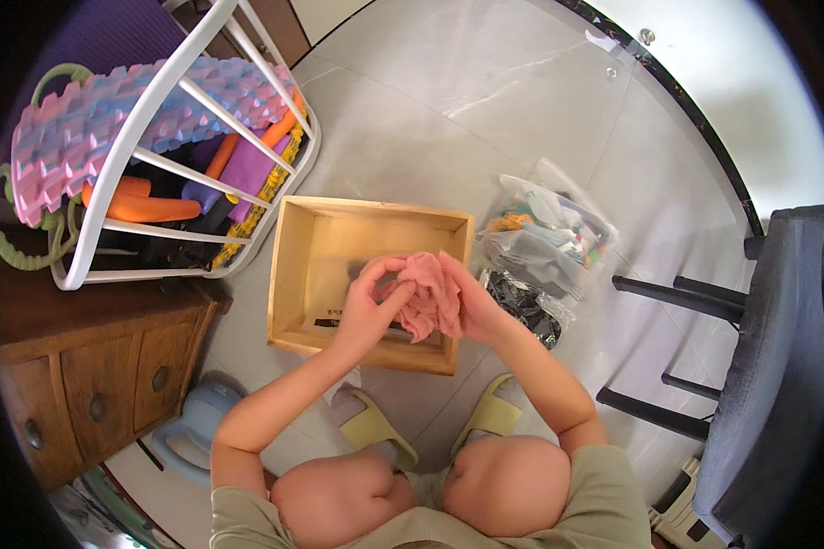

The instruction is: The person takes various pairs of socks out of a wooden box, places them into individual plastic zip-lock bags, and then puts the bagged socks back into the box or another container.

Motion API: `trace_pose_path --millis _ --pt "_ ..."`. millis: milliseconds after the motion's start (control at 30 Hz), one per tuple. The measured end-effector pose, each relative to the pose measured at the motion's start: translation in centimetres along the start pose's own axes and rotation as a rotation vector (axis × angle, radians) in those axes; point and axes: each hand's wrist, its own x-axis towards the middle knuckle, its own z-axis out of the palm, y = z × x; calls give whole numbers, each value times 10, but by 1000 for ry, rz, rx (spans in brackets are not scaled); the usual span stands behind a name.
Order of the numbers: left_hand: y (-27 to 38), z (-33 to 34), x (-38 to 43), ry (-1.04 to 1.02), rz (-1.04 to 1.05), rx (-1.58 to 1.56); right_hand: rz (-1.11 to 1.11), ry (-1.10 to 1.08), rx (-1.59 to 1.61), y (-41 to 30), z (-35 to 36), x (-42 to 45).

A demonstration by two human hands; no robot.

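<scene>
Between my two hands is a crumpled pink cloth (422,295), held above a wooden box (367,237). My left hand (374,295) grips its left side with thumb and bent fingers. Along the right side of the cloth, my right hand (470,298) presses with its fingers mostly hidden behind the folds. The box lies on the floor in front of my feet with its open side up. Inside it, partly covered by my hands and the cloth, are a dark item and a clear bag bearing black print (328,322).
Right of the box lie a clear zip bag of mixed small items (549,219) and a plastic-wrapped black bundle (525,305). A white rack (158,103) with a foam roller stands left, above a wooden drawer cabinet (96,384). A dark upholstered seat (755,370) with black legs is at right.
</scene>
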Motion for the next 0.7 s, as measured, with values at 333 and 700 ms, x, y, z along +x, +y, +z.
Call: trace_pose_path --millis 333,700 --pt "2 43 11 -10 57 279 -240 210 -201 27 -37 -46" --pt "4 101 57 -336 132 619 -562 720 -146 51 -111 -96"
